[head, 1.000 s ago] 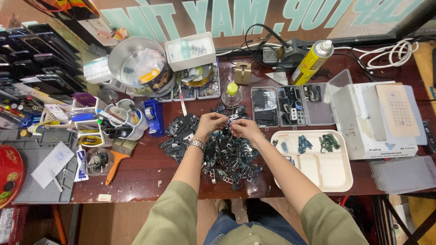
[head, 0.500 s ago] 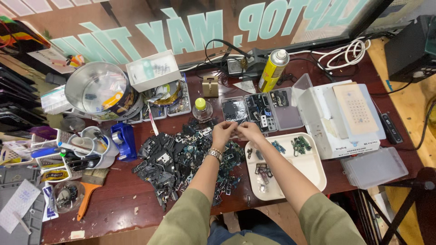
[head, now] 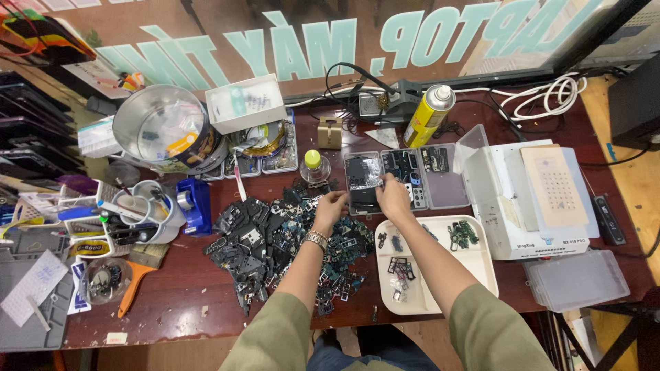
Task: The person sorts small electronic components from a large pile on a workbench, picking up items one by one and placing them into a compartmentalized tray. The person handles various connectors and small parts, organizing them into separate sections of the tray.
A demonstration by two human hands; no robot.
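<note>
Both hands meet at the centre of the frame: the left hand (head: 332,204) and right hand (head: 393,197) have fingers curled on a dark flat part (head: 362,199), gripped between them, just above the heap of black scrap pieces (head: 275,237). A white tray (head: 474,271) lies lower right of them.

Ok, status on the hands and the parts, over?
Left hand at the top edge of the parts pile. Right hand on the clear organizer box, grip unclear. White tray close beside right arm.
</note>
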